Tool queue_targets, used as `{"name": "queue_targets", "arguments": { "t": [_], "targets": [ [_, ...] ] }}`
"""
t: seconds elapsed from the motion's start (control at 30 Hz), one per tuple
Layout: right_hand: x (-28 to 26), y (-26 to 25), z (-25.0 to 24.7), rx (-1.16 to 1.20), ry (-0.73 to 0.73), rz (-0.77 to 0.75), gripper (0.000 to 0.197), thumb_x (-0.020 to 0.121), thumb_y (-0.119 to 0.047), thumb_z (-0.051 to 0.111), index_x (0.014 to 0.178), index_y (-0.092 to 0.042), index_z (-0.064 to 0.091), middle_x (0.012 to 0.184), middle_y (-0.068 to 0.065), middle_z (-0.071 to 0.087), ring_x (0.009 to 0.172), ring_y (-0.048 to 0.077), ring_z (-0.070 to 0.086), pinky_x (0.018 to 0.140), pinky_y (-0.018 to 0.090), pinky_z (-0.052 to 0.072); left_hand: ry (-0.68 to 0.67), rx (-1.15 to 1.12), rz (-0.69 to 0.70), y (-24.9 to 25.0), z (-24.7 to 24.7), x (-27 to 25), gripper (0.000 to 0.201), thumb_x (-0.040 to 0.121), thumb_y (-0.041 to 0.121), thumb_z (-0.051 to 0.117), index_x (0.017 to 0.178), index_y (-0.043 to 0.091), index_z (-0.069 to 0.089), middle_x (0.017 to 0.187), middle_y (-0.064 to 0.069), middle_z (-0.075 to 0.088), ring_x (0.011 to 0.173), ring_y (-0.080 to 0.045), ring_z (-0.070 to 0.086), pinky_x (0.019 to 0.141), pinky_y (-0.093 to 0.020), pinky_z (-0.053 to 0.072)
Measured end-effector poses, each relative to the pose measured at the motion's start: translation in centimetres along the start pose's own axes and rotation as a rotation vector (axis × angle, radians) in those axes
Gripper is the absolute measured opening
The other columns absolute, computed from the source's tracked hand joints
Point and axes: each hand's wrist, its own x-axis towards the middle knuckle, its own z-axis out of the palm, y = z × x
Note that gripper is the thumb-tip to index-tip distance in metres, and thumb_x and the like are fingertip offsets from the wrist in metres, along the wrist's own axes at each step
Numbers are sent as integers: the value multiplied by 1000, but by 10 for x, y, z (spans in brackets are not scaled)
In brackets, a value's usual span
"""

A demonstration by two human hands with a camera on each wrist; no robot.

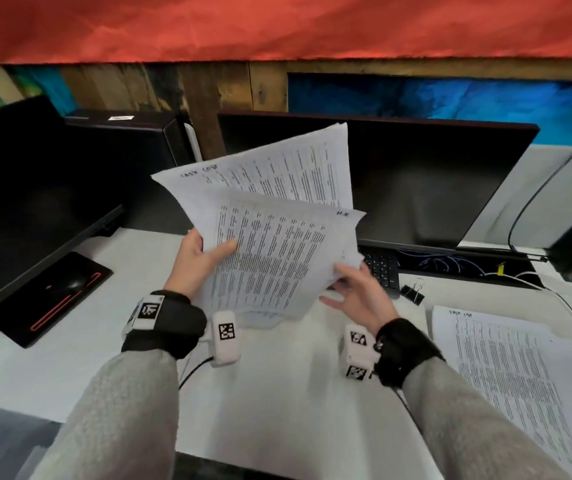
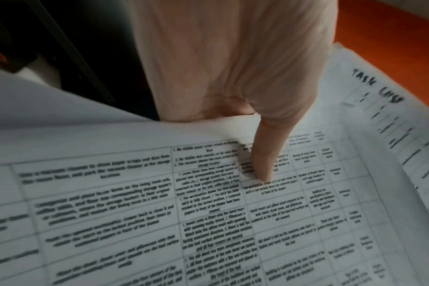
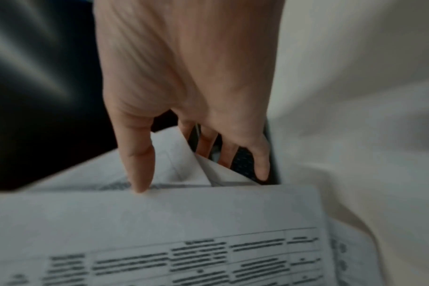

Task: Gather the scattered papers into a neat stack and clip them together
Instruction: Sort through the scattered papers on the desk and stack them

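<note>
Nearest the camera, one printed sheet (image 1: 506, 375) lies flat on the white desk (image 1: 277, 393) at near right, not yet gathered. Above the desk's middle, the left hand (image 1: 196, 261) pinches the left edge of a loose sheaf of papers (image 1: 270, 244), thumb on top and fingers hidden beneath. The right hand (image 1: 357, 292) meets the sheaf's right corner with thumb on the top sheet and fingers spread underneath; whether it truly grips cannot be told through the blur. The sheets are fanned and out of line, the rear ones angled away behind the front one. Held by one edge only, the sheaf could sag, and a sheet could slide free and fall if the right hand lets go before the edges are squared. Just beyond the right hand, a black binder clip (image 1: 412, 292) waits beside the keyboard (image 1: 381, 268), in front of the far monitor (image 1: 416, 181). Clipping this uneven fan would likely lock in the skew and crease its corners.
</note>
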Motion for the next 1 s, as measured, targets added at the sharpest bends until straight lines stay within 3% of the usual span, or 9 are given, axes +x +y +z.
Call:
{"name": "queue_targets", "arguments": {
  "t": [0.07, 0.17, 0.27, 0.37, 0.5, 0.6, 0.7, 0.8, 1.0],
  "targets": [
    [-6, -25, -2, 2, -24, -72, 31, 89, -4, 57, 113, -22, 55, 110, 4, 68, 99, 26, 65, 89, 56, 51, 11, -54, -18, -1, 16, 2, 19, 87, 0, 62, 105, 8, 60, 95, 5, 70, 80, -1, 71, 63, -14, 54],
    [-15, -44, -2, -94, -1, -128, 26, 91, 0, 55, 113, -13, 57, 107, 7, 70, 104, 29, 63, 100, 53, 46, 41, -64, -73, -20, 40, 8, 33, 85, 14, 69, 114, 1, 60, 109, -9, 70, 96, -19, 70, 83, -35, 57],
    [-19, -42, -3, -221, 68, -155, 16, 92, -7, 57, 107, -11, 57, 114, 10, 68, 112, 28, 61, 107, 49, 41, 96, -39, -111, -37, 59, 9, 28, 85, 21, 70, 110, 11, 64, 102, 0, 70, 97, -16, 67, 84, -23, 54],
    [-18, -37, -10, -653, 256, -261, 44, 83, -22, 70, 123, -14, 53, 131, 9, 52, 119, 21, 52, 106, 40, 40, 122, -34, -75, -40, 67, 8, 33, 85, 21, 69, 115, 7, 64, 110, -4, 69, 106, -20, 65, 93, -32, 51],
    [-15, -41, -9, -862, 325, -363, 68, 62, -48, 75, 122, -39, 44, 131, -4, 42, 129, 21, 41, 109, 47, 35, 64, -53, -45, -28, 65, 5, 34, 89, 12, 64, 121, 6, 58, 115, -4, 67, 105, -14, 64, 93, -30, 50],
    [-14, -47, 2, -813, 296, -407, 61, 64, -42, 71, 107, -63, 34, 129, -10, 52, 125, 23, 48, 109, 51, 33, 47, -52, -1, -22, 61, 4, 34, 89, 4, 61, 123, 8, 55, 116, -5, 66, 104, -11, 64, 90, -25, 52],
    [-13, -47, 13, -543, 209, -381, 74, 74, -16, 72, 130, -32, 26, 134, 5, 48, 121, 23, 52, 101, 39, 44, 34, -91, 23, -20, 58, 2, 36, 89, -1, 58, 121, 15, 56, 117, -4, 66, 105, -12, 66, 89, -25, 54],
    [-11, -38, 14, -345, 171, -304, 89, 68, -13, 77, 137, -24, 21, 132, 7, 52, 118, 21, 56, 101, 39, 47, 47, -163, 23, -20, 57, -2, 34, 91, -2, 54, 120, 17, 56, 114, 2, 67, 103, -8, 67, 81, -19, 55],
    [-16, -30, 17, -468, 136, -349, 35, 89, 2, 57, 122, -11, 59, 110, -3, 70, 98, 5, 69, 79, 17, 53, 154, -136, 34, -30, 66, -1, 37, 92, 4, 56, 128, 14, 51, 125, -2, 62, 118, -17, 58, 101, -37, 46]
  ]
}}
